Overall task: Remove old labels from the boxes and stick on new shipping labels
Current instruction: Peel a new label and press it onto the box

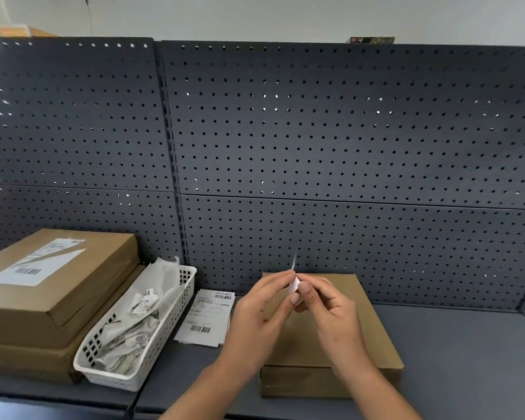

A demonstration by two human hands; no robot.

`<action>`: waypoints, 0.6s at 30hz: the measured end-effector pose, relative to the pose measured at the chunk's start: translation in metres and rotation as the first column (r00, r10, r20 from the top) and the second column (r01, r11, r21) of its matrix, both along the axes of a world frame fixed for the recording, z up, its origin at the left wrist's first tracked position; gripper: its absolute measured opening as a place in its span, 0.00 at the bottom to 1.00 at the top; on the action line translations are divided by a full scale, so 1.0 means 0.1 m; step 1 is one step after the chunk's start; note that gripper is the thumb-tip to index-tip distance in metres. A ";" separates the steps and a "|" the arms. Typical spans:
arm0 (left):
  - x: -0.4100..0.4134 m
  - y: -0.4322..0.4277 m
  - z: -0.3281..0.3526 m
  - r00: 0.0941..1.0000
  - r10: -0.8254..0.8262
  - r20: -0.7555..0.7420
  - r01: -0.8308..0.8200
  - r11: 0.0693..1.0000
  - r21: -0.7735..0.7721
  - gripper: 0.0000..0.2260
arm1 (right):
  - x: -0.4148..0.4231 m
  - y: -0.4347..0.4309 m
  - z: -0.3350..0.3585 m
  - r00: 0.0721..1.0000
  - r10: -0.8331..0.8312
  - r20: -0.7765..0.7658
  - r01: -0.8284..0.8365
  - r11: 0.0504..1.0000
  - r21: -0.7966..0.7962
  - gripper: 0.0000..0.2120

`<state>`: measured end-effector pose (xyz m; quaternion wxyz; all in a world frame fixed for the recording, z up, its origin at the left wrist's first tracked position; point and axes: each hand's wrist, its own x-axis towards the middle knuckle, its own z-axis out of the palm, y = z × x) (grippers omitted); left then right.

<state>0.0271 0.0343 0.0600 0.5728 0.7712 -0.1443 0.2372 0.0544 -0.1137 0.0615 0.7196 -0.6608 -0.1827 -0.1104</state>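
A flat brown cardboard box (373,344) lies on the dark shelf in front of me, its top bare of any label. Above it my left hand (258,316) and my right hand (331,310) meet and pinch a small white paper piece (294,283) between their fingertips; a thin strip of it stands up edge-on. A stack of fresh shipping labels (206,321) lies flat to the left of the box. At the far left stands a pile of brown boxes (97,283), the top one bearing a white label (40,262).
A white plastic basket (161,344) full of crumpled peeled labels and backing paper sits between the box pile and the label stack. A dark pegboard wall (315,131) closes the back of the shelf (467,359).
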 end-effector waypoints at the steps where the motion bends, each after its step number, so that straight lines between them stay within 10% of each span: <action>1: -0.01 -0.01 -0.01 1.000 0.011 0.005 -0.011 1.000 0.016 0.16 | 0.01 0.00 -0.01 1.000 -0.005 -0.001 0.005 1.000 0.013 0.10; 18: -0.08 -0.10 0.05 0.999 -0.045 -0.020 0.045 0.999 -0.027 0.18 | 0.02 -0.02 0.03 0.998 0.022 -0.056 -0.011 0.981 0.191 0.09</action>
